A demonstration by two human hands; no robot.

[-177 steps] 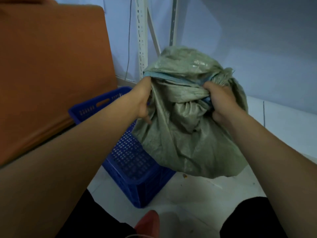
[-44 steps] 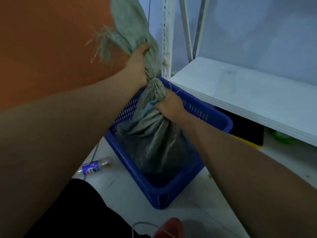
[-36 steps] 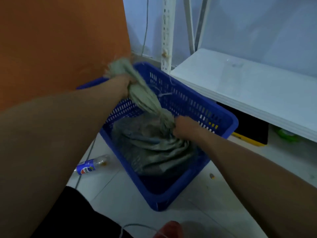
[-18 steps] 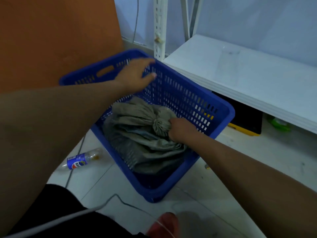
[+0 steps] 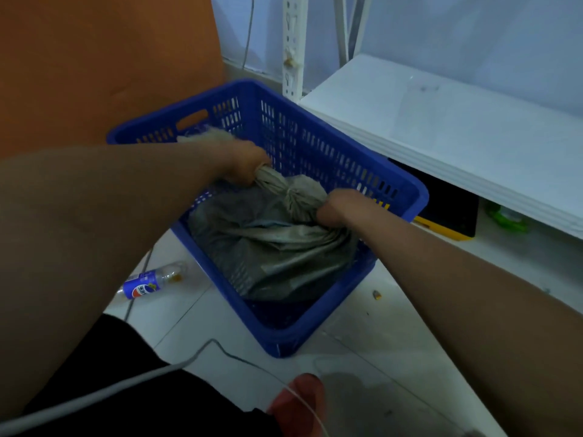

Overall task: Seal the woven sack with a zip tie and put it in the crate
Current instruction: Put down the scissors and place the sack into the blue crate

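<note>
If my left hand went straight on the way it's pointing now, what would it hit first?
Probably the slotted far wall of the crate. The left hand grips the twisted neck of the woven sack and points along its forearm toward that wall. Nothing else shows between them, though depth is unclear.

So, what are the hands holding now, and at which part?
Both hold the woven sack: the left hand grips its twisted neck, the right hand the gathered cloth at the neck's base.

Plastic bottle (image 5: 150, 283) on floor; white shelf (image 5: 457, 137) right.
</note>
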